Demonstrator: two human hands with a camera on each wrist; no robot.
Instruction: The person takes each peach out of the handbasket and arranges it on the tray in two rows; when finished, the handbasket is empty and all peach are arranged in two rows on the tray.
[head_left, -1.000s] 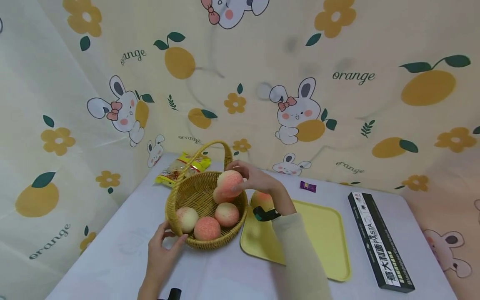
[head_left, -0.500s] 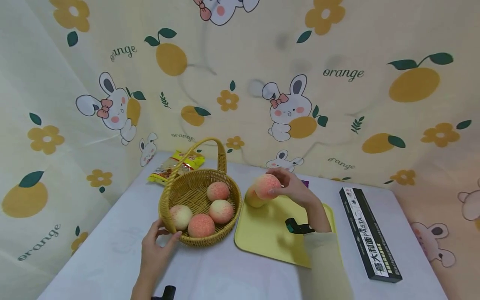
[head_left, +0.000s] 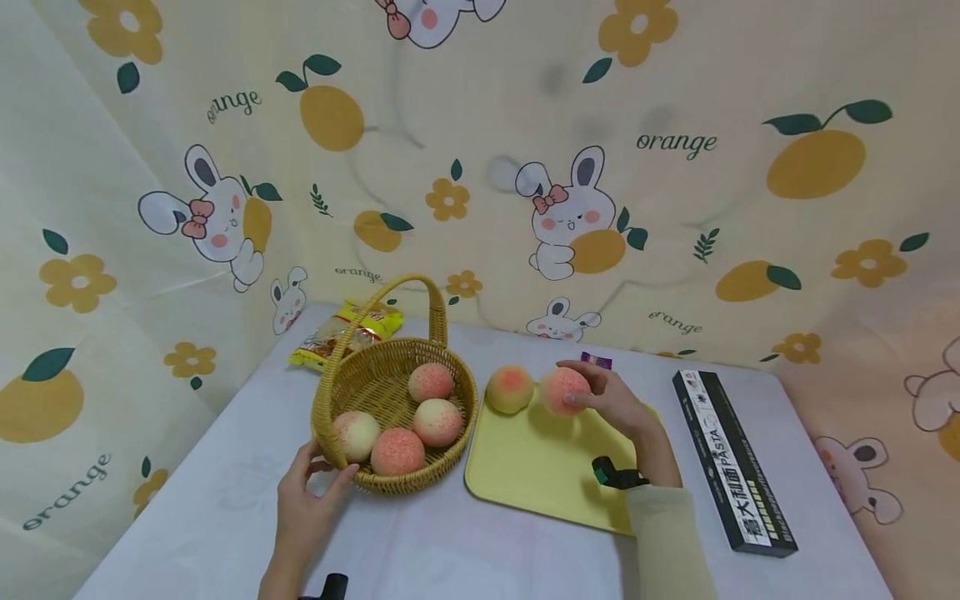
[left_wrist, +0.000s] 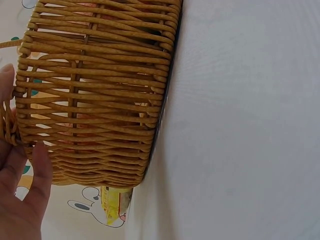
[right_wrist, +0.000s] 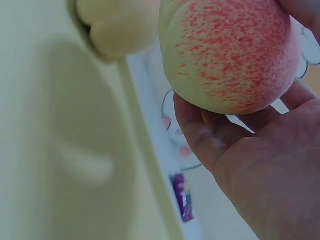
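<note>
My right hand [head_left: 617, 404] holds a pink-speckled peach [head_left: 561, 391] between thumb and fingers. In the right wrist view, this peach [right_wrist: 230, 55] hangs above the yellow tray [head_left: 525, 477], apart from its surface. Another peach [head_left: 510, 389], yellow with a red top, rests at the tray's back left corner. Left of the tray stands a wicker basket [head_left: 375, 390] with several peaches inside, one of them deep pink [head_left: 397, 452]. With thumb and fingers, my left hand [head_left: 303, 504] grips the basket's rim at the near foot of its handle; the left wrist view shows the woven wall [left_wrist: 100, 95] close up.
Behind the basket lies a yellow snack packet [head_left: 345, 333]. A small purple packet [head_left: 596, 360] lies beyond the tray. On the right is a long black pasta box [head_left: 735, 462]. Patterned cloth [head_left: 465, 167] hangs behind the white table [head_left: 420, 550].
My right hand has carried the peach out of the basket, rightward over the tray, and lowered it somewhat. My left hand stays on the basket. The whole head view has shifted slightly.
</note>
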